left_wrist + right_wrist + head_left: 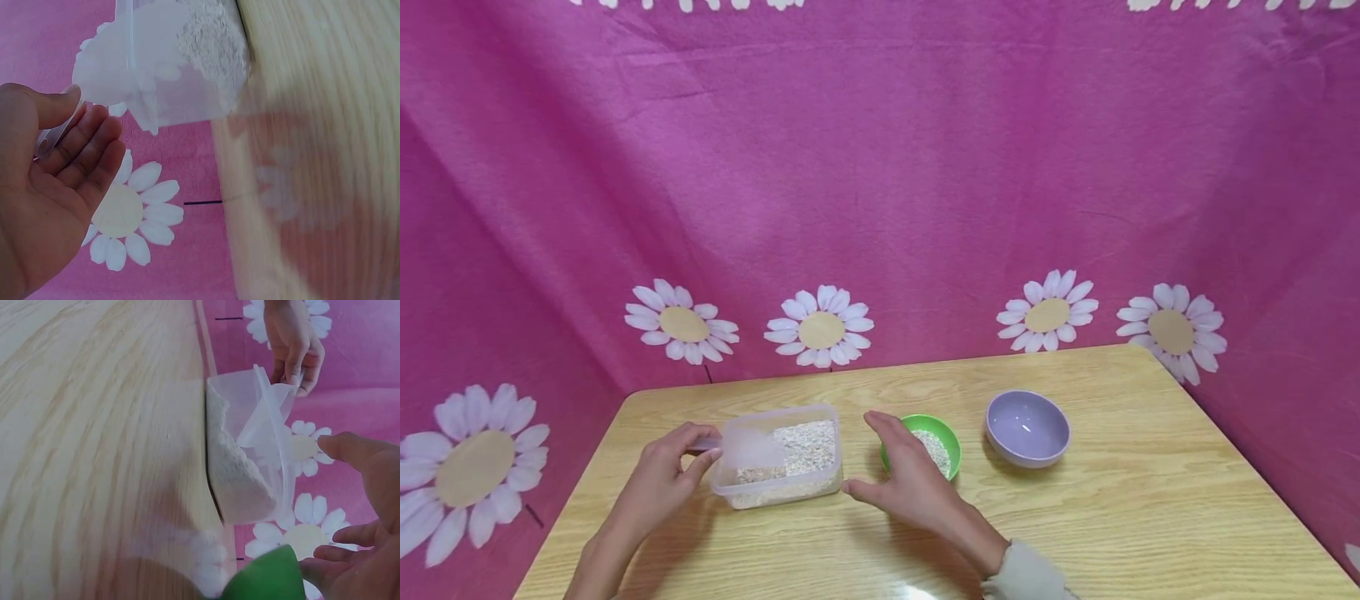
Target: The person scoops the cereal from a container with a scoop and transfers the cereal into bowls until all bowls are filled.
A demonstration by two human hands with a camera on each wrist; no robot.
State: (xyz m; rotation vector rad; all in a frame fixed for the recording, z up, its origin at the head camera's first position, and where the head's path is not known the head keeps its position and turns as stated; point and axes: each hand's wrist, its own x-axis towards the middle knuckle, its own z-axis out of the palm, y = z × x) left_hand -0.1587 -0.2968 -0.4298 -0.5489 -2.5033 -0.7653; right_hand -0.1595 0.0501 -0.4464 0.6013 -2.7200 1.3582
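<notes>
Two hands of mine are at work, well apart. My left hand (pixel 658 483) pinches the handle of a translucent scoop (pixel 752 448) between thumb and fingers; most of that handle is hidden by my fingers. The scoop's pale end dips inside a clear plastic container (pixel 775 493), and it blends so closely with the walls that I cannot tell where its tip meets the pale flakes (pixel 808 446).

The container sits on the left part of the tabletop (pixel 1150 500), toward the far edge; the left wrist view cuts it off at the top. My right hand (pixel 917 492) is spread, thumb apart from fingers, holding nothing, just beside the container's right end. It covers part of a green bowl (pixel 928 423) that also has flakes in it; I cannot tell whether my fingers touch it.

Further toward the tabletop's right edge stands a purple bowl (pixel 1027 429). My right sleeve (pixel 1026 575) and the tabletop's near edge are cut off by the head view.
</notes>
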